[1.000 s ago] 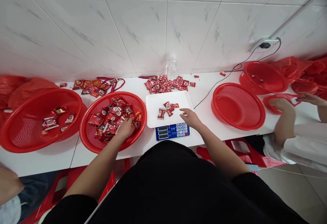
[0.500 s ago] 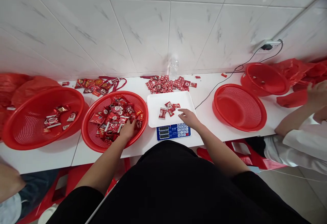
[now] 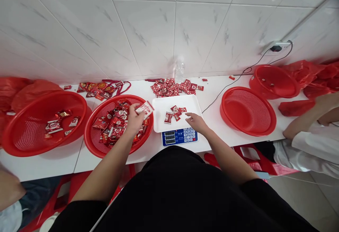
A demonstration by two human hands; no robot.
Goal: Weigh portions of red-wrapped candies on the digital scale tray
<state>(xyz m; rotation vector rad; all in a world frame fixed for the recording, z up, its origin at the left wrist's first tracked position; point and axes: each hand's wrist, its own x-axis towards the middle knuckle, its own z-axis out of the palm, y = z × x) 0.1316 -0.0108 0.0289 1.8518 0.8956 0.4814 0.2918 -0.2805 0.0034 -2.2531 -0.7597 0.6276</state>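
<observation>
My left hand (image 3: 135, 119) is closed on a white and red candy packet (image 3: 145, 109), raised over the right rim of a red mesh basket (image 3: 91, 138). Inside that basket lie many wrapped candies (image 3: 116, 122), mostly red. Beside it stands a digital scale (image 3: 180, 137) with a white tray (image 3: 176, 100) on top. A small group of wrapped candies (image 3: 175, 112) lies on the tray. My right hand (image 3: 196, 122) hovers at the tray's right edge, fingers loosely apart, and nothing shows in them.
Behind the scale are a pile of red packets (image 3: 169, 88) and a clear plastic bottle (image 3: 180, 71). A red basket (image 3: 47, 96) with a few candies stands left. Another basket (image 3: 249, 113) is on the right, near a black cord (image 3: 230, 87). People sit at both sides.
My left hand has come up out of the candies and moved right, now with a white and red packet in it. My right hand has barely moved.
</observation>
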